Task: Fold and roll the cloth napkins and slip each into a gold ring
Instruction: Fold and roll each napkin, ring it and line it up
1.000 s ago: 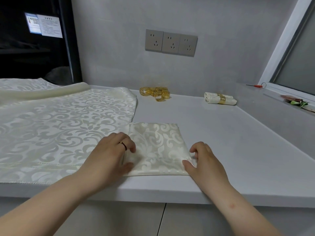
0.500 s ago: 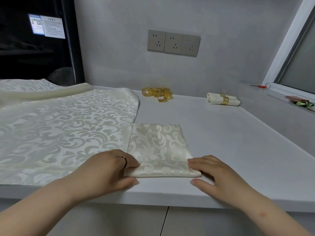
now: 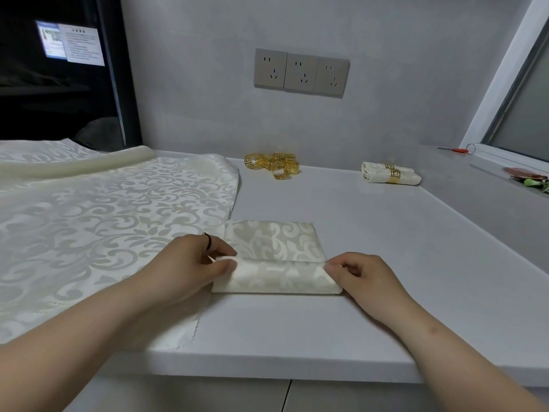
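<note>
Grip of left hand (image 3: 190, 261), right hand (image 3: 361, 276) on napkin (image 3: 277, 278) fold

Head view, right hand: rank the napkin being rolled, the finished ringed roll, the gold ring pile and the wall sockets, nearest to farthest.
1. napkin being rolled: pinched by the right hand, front edge.
2. finished ringed roll: back right.
3. gold ring pile: back centre, further left.
4. wall sockets: on the wall, above.

Three wall sockets (image 3: 301, 73) above a grey counter (image 3: 386, 248) (screen (image 3: 71, 43) glowing left).
</note>
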`<move>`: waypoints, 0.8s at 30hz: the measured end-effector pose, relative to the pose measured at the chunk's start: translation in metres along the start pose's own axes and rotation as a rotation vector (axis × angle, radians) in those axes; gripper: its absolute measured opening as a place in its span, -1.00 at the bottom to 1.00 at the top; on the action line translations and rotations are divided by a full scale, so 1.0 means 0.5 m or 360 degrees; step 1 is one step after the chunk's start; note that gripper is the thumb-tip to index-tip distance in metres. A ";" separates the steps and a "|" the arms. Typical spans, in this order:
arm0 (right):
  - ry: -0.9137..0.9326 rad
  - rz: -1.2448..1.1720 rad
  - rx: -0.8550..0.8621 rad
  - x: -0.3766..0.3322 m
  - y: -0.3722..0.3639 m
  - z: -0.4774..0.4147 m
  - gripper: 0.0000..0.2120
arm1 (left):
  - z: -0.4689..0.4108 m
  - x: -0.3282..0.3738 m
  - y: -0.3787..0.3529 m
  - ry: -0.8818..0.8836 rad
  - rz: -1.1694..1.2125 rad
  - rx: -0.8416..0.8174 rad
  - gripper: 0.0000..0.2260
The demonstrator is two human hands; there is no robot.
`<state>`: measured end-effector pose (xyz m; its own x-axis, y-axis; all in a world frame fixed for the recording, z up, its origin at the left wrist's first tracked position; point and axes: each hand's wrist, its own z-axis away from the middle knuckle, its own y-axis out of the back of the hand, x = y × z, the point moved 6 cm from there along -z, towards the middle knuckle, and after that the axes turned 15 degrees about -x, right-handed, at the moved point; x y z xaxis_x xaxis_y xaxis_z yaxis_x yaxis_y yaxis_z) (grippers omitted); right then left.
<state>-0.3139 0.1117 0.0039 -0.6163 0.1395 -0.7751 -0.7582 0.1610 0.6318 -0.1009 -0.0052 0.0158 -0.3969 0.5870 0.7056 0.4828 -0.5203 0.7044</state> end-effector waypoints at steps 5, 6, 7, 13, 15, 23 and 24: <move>-0.0067 0.0120 0.0089 0.007 0.002 -0.021 -0.91 | -0.014 0.003 0.006 0.0022 -0.0121 0.0090 -0.82; -0.0069 0.0145 0.0100 0.007 0.002 -0.022 -0.92 | -0.016 0.001 0.006 0.0004 -0.0183 0.0099 -0.80; -0.0063 0.0159 0.0104 0.008 0.003 -0.024 -0.92 | -0.020 -0.001 0.005 -0.0040 -0.0260 0.0109 -0.78; 0.0099 0.0255 0.0143 -0.005 0.012 -0.020 -0.78 | -0.004 0.028 -0.010 -0.0395 -0.0910 0.0069 -0.75; 0.0312 0.0470 0.0151 -0.020 0.011 -0.011 -0.78 | 0.004 0.034 -0.010 -0.0463 -0.1033 0.0089 -0.62; 0.0504 0.0860 -0.0167 -0.001 0.000 0.005 -0.64 | 0.009 0.005 -0.019 -0.0340 -0.1052 -0.0171 -0.54; 0.0524 0.0905 -0.0141 -0.005 -0.001 -0.001 -0.65 | 0.004 0.006 -0.017 -0.0330 -0.1071 -0.0139 -0.57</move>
<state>-0.3120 0.1108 0.0057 -0.9479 -0.1293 -0.2911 -0.3012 0.0673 0.9512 -0.1046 0.0022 0.0116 -0.4259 0.9001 0.0921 0.1170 -0.0461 0.9921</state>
